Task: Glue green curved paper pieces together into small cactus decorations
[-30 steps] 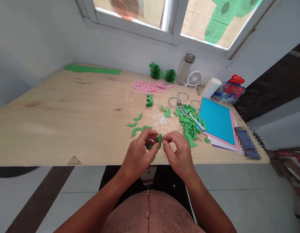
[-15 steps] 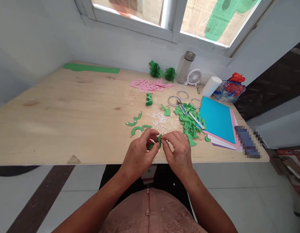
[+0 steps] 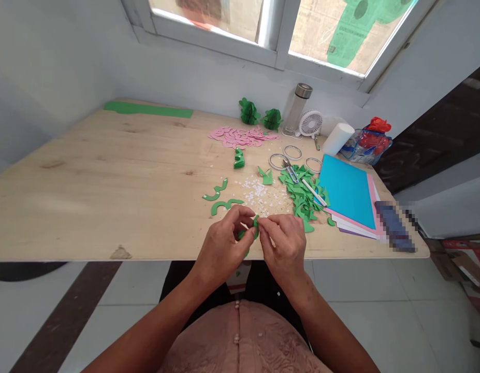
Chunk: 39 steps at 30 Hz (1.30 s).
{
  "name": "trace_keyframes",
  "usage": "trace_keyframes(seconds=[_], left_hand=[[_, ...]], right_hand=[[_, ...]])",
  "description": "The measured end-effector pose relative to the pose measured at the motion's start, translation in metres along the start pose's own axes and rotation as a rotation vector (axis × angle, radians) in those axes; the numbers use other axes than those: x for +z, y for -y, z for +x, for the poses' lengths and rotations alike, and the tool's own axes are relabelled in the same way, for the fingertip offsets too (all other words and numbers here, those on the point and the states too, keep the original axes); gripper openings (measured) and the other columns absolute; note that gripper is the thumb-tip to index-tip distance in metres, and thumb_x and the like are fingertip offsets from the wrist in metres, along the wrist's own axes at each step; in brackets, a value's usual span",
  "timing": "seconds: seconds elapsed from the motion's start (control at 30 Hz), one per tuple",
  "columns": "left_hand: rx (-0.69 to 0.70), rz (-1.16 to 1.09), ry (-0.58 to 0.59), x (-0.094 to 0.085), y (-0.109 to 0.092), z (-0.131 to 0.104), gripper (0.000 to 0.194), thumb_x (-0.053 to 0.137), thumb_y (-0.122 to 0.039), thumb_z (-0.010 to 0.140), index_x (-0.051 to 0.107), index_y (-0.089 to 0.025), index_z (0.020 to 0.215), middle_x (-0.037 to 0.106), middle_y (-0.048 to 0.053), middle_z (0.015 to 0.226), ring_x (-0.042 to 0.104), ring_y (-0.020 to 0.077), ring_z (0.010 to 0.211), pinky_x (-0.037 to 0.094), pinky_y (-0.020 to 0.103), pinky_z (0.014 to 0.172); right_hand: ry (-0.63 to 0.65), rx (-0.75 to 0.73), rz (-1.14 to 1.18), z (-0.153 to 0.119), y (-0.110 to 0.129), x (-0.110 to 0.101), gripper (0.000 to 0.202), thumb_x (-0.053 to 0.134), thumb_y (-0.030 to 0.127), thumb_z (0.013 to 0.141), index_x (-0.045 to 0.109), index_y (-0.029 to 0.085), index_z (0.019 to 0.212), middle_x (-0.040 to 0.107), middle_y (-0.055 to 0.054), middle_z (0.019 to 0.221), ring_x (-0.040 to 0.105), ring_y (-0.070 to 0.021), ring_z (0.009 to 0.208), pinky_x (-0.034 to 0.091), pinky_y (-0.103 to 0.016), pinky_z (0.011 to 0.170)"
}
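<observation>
At the near edge of the plywood table [image 3: 119, 217], between your two hands: one curved green paper cutout [image 3: 256, 224], held up close above the surface, partly hidden by fingers. Left hand [image 3: 226, 235]: thumb and fingers clamped on the cutout, from its left side. Right hand [image 3: 284, 238]: thumb and index tip pinched together at the cutout's right edge; whether anything smaller sits between them, you cannot tell from this view. Risks, as judged: a hard pull by your right hand, with the left grip tight, could crease or tear the narrow paper; a loose left grip could let it twist away and drop over the near edge. Just beyond, left: two wavy green paper strips [image 3: 227, 203], one with white patches, liable to be nudged by your left knuckles. Far of the hands: loose white paper bits [image 3: 259, 190], apt to cling to any sticky face laid among them. Right: heaped green paper offcuts [image 3: 302, 199], near enough for a dropped cutout to be lost by its matching colour. On the heap's far side: thread snips [image 3: 291, 172], whose points could prick a careless reach.
</observation>
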<state>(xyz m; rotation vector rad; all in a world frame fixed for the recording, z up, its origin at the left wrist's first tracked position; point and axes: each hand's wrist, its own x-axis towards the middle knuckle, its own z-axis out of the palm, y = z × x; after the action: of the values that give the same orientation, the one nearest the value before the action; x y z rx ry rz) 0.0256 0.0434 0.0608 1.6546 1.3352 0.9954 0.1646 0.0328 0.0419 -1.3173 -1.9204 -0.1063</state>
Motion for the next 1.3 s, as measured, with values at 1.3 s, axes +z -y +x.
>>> trace_keyframes(seconds=[1.3], left_hand=[[-0.065, -0.170, 0.008, 0.000, 0.003, 0.002, 0.013, 0.058, -0.027, 0.081, 0.053, -0.022, 0.093, 0.065, -0.002, 0.075, 0.065, 0.0159, 0.067, 0.048, 0.027, 0.058]], right_hand=[[0.036, 0.529, 0.678, 0.005, 0.007, -0.005, 0.015, 0.058, 0.017, 0.081, 0.072, 0.022, 0.082, 0.067, -0.003, 0.079, 0.062, -0.0179, 0.078, 0.049, -0.031, 0.072]])
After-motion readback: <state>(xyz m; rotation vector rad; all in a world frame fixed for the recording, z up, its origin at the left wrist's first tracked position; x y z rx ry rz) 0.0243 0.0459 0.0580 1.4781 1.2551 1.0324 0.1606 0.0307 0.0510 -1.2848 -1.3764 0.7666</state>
